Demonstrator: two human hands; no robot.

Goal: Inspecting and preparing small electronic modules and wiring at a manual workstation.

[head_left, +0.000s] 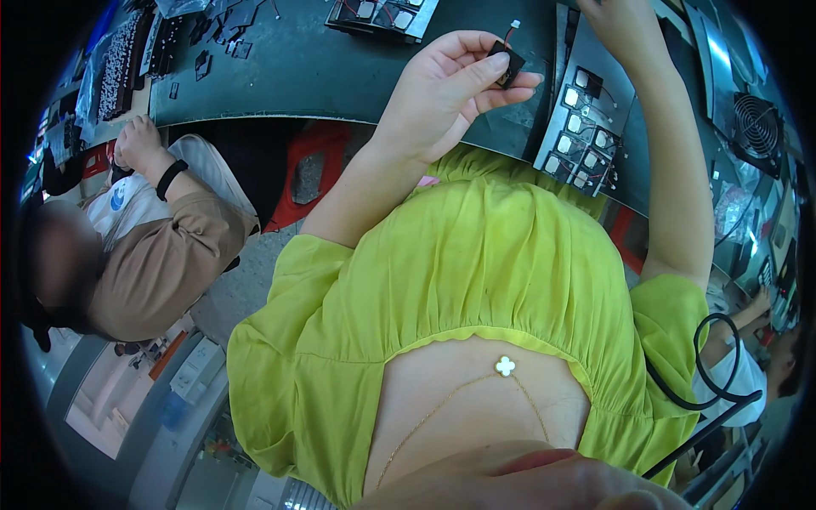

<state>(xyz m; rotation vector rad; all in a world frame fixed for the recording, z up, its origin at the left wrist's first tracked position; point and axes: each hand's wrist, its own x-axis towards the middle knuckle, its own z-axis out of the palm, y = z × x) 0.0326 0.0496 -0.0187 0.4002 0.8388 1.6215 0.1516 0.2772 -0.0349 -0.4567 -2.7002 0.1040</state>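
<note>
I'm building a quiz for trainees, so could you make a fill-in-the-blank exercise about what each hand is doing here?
The left hand pinches a small ____ square part with thin red wires.
The right hand reaches up toward the picture's ____ edge.
The tray of small square parts lies on the dark ____ worktable.

Missing words: black; top; green

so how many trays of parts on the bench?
2 clearly: one tray slanted at the bench's right, under the raised right hand; another tray at the top edge, cut off. The left hand holds a small black part. More may be out of frame.
</note>
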